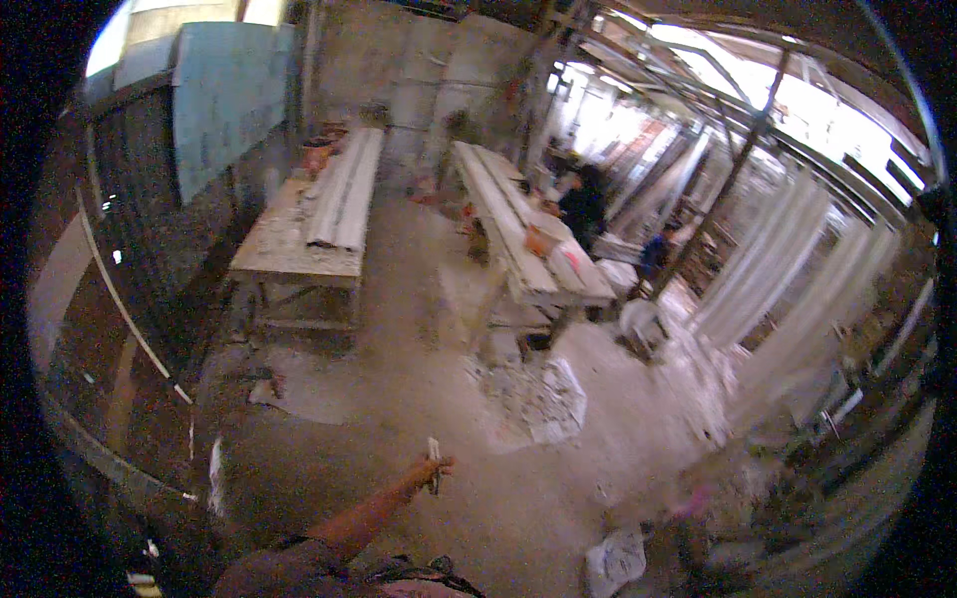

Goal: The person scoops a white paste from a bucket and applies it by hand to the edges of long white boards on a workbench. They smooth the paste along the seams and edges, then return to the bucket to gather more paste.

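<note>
Hand (pixel 435 466) of the left arm closed round a small pale stick (pixel 434 451), its long axis upright, tip pointing up, above dusty concrete floor (pixel 419 379), long workbenches (pixel 309 234) beyond.

Two long workbenches (pixel 299 254) (pixel 543 279), white moulding strips (pixel 344 189), rubble pile (pixel 533 399), distant person (pixel 583 204)

The small pale object (pixel 434 450) in the person's hand (pixel 436 468) is too small and blurred to identify. The other hand is out of the picture. The workers (pixel 583 204) beside the far bench (pixel 518 239) appear only as dark, unclear shapes.
</note>
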A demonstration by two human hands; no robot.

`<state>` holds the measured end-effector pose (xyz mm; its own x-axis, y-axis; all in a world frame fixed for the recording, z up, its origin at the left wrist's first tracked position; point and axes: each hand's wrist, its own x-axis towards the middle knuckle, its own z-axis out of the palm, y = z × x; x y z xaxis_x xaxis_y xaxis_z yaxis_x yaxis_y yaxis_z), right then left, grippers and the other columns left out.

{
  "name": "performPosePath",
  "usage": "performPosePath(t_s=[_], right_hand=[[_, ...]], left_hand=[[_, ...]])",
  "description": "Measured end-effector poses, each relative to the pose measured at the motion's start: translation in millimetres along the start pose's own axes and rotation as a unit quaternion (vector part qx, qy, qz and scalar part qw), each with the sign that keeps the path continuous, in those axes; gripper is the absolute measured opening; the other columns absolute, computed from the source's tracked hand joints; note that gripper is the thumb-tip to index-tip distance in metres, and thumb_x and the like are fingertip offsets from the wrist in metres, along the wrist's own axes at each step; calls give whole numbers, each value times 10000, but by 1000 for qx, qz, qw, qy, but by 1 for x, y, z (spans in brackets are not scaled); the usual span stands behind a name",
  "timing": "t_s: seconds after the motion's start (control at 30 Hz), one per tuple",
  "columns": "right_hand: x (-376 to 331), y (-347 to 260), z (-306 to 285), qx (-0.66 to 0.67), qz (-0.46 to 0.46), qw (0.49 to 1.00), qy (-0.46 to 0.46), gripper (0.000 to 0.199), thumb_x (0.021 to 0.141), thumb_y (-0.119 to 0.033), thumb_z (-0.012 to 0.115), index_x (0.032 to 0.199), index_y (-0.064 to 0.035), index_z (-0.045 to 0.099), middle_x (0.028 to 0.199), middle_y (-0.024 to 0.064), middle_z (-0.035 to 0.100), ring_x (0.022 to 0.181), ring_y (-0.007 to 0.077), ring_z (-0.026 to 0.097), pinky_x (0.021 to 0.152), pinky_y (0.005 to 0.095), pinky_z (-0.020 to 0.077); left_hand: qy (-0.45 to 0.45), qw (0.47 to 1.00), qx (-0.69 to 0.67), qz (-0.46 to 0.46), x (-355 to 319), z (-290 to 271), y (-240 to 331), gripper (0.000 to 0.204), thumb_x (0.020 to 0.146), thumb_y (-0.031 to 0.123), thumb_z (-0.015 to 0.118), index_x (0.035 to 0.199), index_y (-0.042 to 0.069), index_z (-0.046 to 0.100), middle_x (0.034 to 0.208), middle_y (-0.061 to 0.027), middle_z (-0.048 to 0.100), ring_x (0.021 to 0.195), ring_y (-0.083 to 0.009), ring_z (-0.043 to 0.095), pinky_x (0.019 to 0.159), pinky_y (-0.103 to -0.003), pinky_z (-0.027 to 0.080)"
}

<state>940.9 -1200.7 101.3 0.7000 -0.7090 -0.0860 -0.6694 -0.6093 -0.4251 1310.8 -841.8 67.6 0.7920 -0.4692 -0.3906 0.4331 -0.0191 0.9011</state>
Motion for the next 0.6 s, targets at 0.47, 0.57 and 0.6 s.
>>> performPosePath(t_s=[0.47,0.57,0.6], right_hand=[[414,-211,163,-4,-144,981,-126,275,939,-224,627,1144,-42,647,1104,200,668,1012,351,636,859,463,521],[476,-290,206,-6,-171,975,-143,274,938,-225,629,1143,-42,648,1106,201,669,1015,351,635,860,463,520],[496,-317,219,-10,-179,973,-148,274,938,-225,629,1142,-43,648,1107,201,669,1015,351,635,860,463,520]], left_hand=[[459,826,-302,129,53,-324,16,275,790,373,801,805,195,593,748,31,539,722,-159,554,654,-342,450],[489,799,-340,90,78,-393,15,255,771,340,814,826,174,629,803,16,587,754,-180,581,648,-366,473],[517,781,-342,81,97,-412,19,259,770,331,815,853,160,639,820,9,604,754,-184,594,640,-360,483]])
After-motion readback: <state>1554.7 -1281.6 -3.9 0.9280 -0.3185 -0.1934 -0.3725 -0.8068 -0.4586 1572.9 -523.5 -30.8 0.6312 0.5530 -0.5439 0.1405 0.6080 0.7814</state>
